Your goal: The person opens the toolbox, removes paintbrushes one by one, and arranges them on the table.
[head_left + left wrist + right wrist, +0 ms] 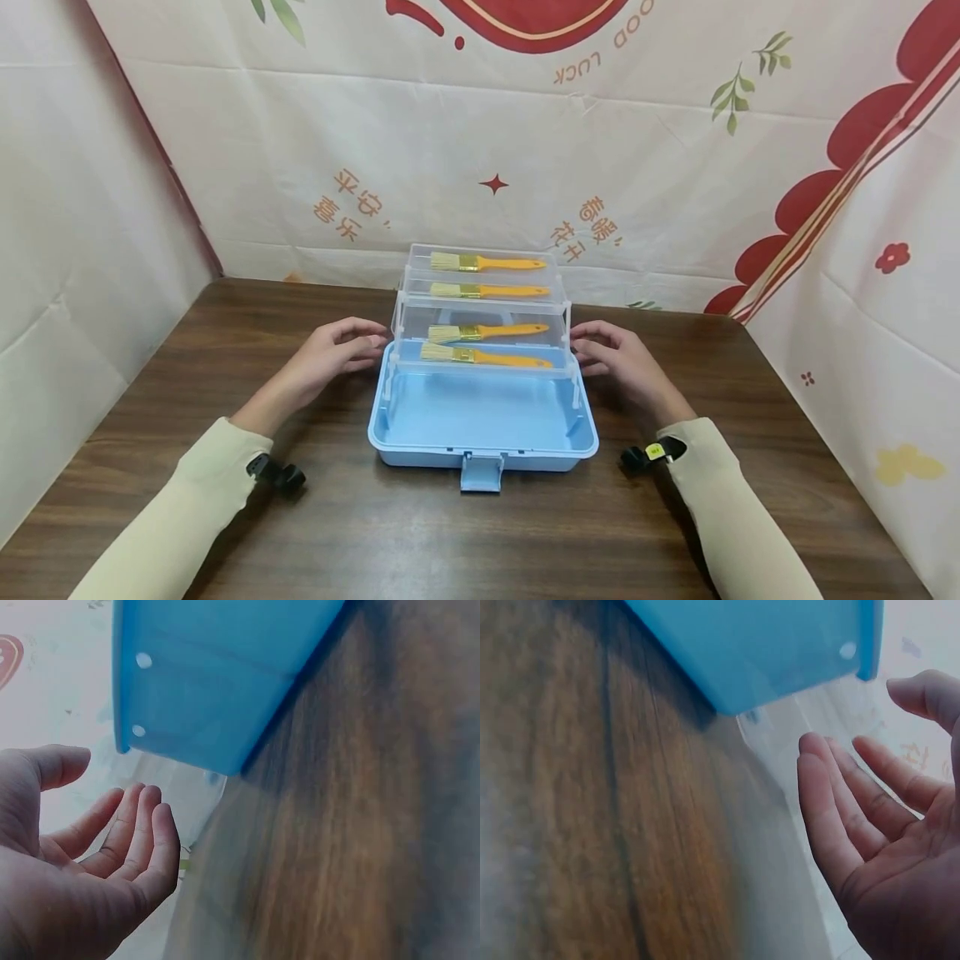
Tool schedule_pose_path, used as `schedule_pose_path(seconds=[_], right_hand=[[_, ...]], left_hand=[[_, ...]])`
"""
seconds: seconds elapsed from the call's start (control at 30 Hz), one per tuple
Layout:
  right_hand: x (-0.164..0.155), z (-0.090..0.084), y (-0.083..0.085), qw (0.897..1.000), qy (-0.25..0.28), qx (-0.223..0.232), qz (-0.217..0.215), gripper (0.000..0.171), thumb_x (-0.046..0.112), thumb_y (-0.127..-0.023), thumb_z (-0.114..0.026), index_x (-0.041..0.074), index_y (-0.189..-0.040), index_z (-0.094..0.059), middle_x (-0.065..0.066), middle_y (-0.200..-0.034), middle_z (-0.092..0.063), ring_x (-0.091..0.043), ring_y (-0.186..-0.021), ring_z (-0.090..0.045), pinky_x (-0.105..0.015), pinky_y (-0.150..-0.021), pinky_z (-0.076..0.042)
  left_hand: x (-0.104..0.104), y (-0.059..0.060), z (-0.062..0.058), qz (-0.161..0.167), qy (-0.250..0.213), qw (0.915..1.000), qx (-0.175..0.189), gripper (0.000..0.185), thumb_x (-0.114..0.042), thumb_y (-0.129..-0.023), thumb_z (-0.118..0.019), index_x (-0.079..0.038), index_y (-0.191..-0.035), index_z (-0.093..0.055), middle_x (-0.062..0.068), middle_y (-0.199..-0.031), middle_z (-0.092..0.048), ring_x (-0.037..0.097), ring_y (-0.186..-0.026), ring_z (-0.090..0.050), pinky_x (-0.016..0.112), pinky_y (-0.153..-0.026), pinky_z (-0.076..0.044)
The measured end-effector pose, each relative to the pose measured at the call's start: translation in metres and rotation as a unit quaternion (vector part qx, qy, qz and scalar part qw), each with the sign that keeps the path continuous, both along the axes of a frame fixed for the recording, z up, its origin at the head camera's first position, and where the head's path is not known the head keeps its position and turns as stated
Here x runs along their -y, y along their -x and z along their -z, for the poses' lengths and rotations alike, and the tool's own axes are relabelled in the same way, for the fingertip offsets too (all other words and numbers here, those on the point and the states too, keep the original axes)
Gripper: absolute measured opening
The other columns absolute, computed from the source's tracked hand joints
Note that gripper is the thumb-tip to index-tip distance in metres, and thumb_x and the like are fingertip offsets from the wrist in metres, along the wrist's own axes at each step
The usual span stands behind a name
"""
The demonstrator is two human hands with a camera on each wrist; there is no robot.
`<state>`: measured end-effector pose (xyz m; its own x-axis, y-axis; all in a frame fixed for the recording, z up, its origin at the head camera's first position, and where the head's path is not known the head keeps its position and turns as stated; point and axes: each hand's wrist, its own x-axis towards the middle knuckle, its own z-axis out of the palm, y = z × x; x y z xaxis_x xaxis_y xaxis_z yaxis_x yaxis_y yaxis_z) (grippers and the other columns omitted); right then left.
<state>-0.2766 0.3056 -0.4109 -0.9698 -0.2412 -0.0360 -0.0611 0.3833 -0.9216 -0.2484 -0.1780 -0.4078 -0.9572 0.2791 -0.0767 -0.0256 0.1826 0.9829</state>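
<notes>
Where cloth (525, 142) hangs, "GOOD LUCK" upside down.

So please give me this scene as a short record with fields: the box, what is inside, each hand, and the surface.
box: light blue plastic tool box, open, with clear plastic fold-out trays raised in steps behind its base
contents: four yellow-handled paint brushes, one in each tray, bristles to the left; blue base shows nothing in it
left hand: open, at the left end of the trays; contact cannot be told
right hand: open, at the right end of the trays; contact cannot be told
surface: dark brown wooden table
</notes>
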Motion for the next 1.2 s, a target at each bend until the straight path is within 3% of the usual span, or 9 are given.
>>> schedule_pose_path(seconds=[0.2,0.5,0.8,0.97,1.2], right_hand=[[0.005,-0.013,-0.016,0.999,-0.036,-0.021,-0.002,0.046,0.034,-0.111,-0.067,0.000,-0.141,-0.064,-0.022,-0.140,-0.066,-0.027,-0.107,-0.076,-0.042,-0.091,-0.065],[0.014,-0.026,-0.035,0.998,-0.056,-0.035,-0.013,0.043,0.028,-0.110,-0.069,-0.001,-0.142,-0.063,-0.023,-0.134,-0.070,-0.030,-0.105,-0.075,-0.047,-0.088,-0.066],[0.014,-0.035,-0.043,0.997,-0.063,-0.046,0.000,0.043,0.027,-0.111,-0.069,0.001,-0.144,-0.062,-0.022,-0.137,-0.070,-0.033,-0.110,-0.073,-0.045,-0.090,-0.065],[0.013,-0.051,-0.043,0.996,-0.049,-0.076,0.006,0.041,0.024,-0.110,-0.071,-0.001,-0.141,-0.063,-0.021,-0.134,-0.071,-0.029,-0.107,-0.074,-0.040,-0.090,-0.065],[0.022,-0.074,-0.038,0.993,-0.019,-0.115,-0.024,0.037,0.017,-0.111,-0.069,-0.004,-0.140,-0.063,-0.021,-0.133,-0.070,-0.024,-0.106,-0.074,-0.032,-0.088,-0.064]], left_hand=[[0.003,-0.014,-0.004,0.004,0.021,0.9992,-0.033,0.042,-0.020,-0.112,-0.067,0.004,-0.146,-0.062,0.025,-0.149,-0.063,0.039,-0.133,-0.066,0.042,-0.106,-0.057],[0.000,-0.021,-0.003,0.032,0.092,0.9921,-0.080,0.042,-0.022,-0.109,-0.072,-0.003,-0.147,-0.065,0.019,-0.145,-0.067,0.035,-0.125,-0.070,0.054,-0.109,-0.055],[-0.002,-0.021,-0.003,0.047,0.116,0.9886,-0.084,0.048,-0.024,-0.108,-0.073,-0.003,-0.150,-0.062,0.021,-0.146,-0.066,0.037,-0.128,-0.068,0.056,-0.108,-0.056],[-0.002,-0.020,-0.002,0.047,0.119,0.9883,-0.083,0.050,-0.025,-0.107,-0.074,-0.004,-0.151,-0.062,0.020,-0.145,-0.066,0.036,-0.127,-0.068,0.056,-0.107,-0.056],[-0.003,-0.021,-0.003,0.047,0.124,0.9877,-0.082,0.050,-0.025,-0.107,-0.074,-0.004,-0.151,-0.061,0.021,-0.146,-0.066,0.038,-0.128,-0.068,0.057,-0.108,-0.056]])
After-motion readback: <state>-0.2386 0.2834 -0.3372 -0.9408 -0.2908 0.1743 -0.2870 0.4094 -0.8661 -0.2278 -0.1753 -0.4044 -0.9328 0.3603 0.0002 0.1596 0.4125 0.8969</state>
